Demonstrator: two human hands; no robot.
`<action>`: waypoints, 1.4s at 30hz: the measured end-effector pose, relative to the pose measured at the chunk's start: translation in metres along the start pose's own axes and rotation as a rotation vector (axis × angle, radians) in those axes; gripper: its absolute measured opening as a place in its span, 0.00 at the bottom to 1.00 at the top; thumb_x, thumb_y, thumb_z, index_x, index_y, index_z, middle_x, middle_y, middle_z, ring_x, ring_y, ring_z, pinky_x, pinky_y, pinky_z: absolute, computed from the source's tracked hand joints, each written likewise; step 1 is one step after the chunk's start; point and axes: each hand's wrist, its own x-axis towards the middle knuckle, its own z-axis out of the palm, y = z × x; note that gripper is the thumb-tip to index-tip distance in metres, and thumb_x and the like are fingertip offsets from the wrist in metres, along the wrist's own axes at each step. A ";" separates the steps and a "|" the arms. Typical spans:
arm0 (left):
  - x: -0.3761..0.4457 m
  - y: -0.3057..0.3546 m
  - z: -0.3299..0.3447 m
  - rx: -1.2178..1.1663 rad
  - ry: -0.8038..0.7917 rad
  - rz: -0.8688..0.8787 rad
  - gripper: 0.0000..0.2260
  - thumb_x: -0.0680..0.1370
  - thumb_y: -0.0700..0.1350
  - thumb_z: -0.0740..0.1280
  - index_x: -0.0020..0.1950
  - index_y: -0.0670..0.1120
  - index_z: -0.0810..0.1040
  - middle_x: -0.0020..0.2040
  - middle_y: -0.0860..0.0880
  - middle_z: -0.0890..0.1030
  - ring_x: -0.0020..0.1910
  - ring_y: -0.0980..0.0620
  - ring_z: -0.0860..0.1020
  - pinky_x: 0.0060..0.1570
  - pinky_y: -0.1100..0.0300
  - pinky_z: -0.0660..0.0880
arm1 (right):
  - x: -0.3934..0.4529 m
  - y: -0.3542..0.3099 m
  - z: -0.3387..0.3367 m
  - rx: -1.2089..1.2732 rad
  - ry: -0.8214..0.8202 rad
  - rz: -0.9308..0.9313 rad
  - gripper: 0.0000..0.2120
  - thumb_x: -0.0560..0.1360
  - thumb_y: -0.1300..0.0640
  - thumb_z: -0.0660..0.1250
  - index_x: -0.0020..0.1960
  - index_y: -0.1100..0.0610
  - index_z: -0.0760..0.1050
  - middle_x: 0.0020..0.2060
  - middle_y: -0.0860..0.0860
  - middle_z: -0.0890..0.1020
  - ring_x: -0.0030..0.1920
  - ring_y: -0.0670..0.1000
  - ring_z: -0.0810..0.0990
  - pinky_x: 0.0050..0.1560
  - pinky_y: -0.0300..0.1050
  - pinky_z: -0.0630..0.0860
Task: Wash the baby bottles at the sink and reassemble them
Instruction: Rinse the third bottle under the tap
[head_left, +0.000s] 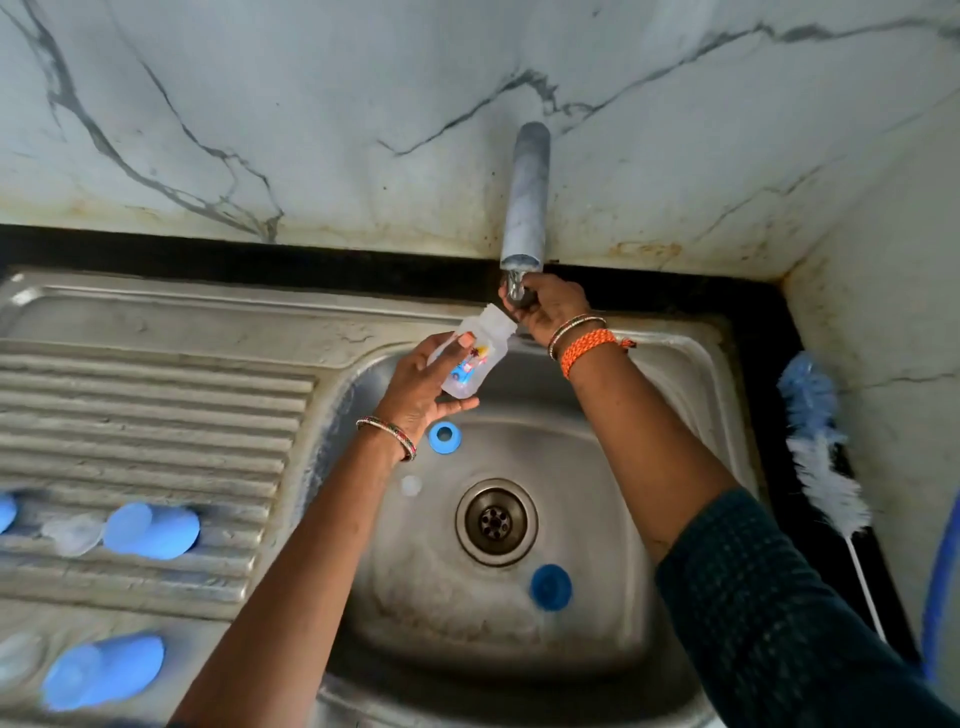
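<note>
Nearest the person, on the ribbed draining board (156, 395), two blue caps (151, 530) lay on their sides with a clear teat (72, 532) between pieces, apparently parked there to keep them out of the wash water. Inside the steel sink (691, 364), a solid blue disc (550, 587) sat just beside the drain (496, 521), and a blue screw ring (444, 437) with a small clear piece (411, 486) lay near the left wall, probably waiting their turn.

Above them the left hand (421, 387) held the baby bottle (470, 358), thumb under its base and fingers curled round its printed side. The bottle was tilted, its open neck aimed up towards the tap spout (515, 288), likely so water would run straight in. The right hand (550, 306) had its fingers wrapped around the tap's end, seemingly to turn it; no stream was visible. A bottle brush (815, 441) rested on the dark counter by the right wall, within easy reach for scrubbing.
</note>
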 end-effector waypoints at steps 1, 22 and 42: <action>0.000 -0.001 -0.001 0.006 -0.005 0.004 0.15 0.66 0.53 0.71 0.51 0.52 0.77 0.49 0.47 0.81 0.48 0.48 0.81 0.38 0.55 0.80 | -0.001 0.001 -0.001 -0.001 0.000 -0.012 0.06 0.75 0.72 0.64 0.39 0.67 0.72 0.37 0.60 0.76 0.36 0.54 0.76 0.29 0.41 0.79; -0.039 -0.023 0.025 0.019 0.113 -0.194 0.18 0.75 0.55 0.67 0.55 0.41 0.77 0.40 0.44 0.78 0.31 0.51 0.75 0.30 0.61 0.76 | -0.083 0.047 -0.043 -1.053 -0.017 -0.521 0.22 0.79 0.49 0.62 0.30 0.56 0.66 0.27 0.51 0.70 0.30 0.49 0.67 0.32 0.41 0.63; -0.046 -0.010 0.039 0.146 0.213 0.052 0.10 0.77 0.52 0.67 0.45 0.45 0.74 0.35 0.43 0.78 0.24 0.54 0.76 0.23 0.64 0.71 | -0.093 0.035 -0.037 -0.753 -0.086 -0.248 0.14 0.76 0.50 0.67 0.40 0.60 0.79 0.39 0.59 0.82 0.40 0.56 0.81 0.39 0.49 0.81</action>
